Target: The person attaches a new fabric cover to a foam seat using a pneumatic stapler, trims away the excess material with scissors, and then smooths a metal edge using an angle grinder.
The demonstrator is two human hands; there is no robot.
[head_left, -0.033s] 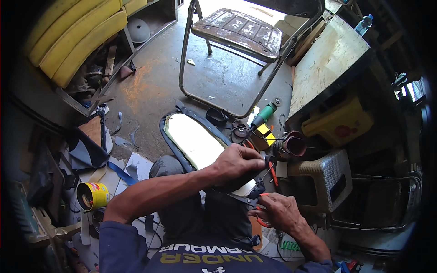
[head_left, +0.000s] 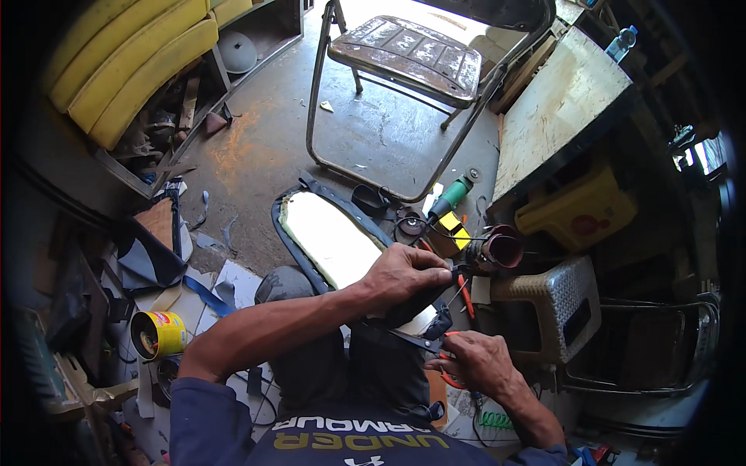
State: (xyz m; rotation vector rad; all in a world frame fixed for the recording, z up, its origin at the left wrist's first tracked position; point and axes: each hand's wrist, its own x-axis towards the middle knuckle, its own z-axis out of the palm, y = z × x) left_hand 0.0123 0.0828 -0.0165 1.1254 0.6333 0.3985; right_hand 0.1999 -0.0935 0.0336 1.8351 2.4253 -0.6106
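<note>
Across my thighs lies a long, rounded pad (head_left: pixel 326 237), bright white on top, with a dark cover (head_left: pixel 284 233) around its rim. My left hand (head_left: pixel 400 278) is over its near end, thumb and fingers closed on a piece of dark cover material (head_left: pixel 416 307). Orange-handled scissors (head_left: pixel 422 342) are in my right hand (head_left: pixel 483 361), its fingers around the handles. Their blades point left, at the dark material below my left hand. How far the blades are apart, and whether material lies between them, is hard to see.
Past the pad stand a rusty folding chair (head_left: pixel 404 58) and a green angle grinder (head_left: pixel 452 196). A yellow box (head_left: pixel 451 233) and a woven-pattern stool (head_left: pixel 544 299) are at the right. To the left are a yellow can (head_left: pixel 167 334) and fabric scraps (head_left: pixel 206 295). A wooden-topped table (head_left: pixel 556 109) stands far right.
</note>
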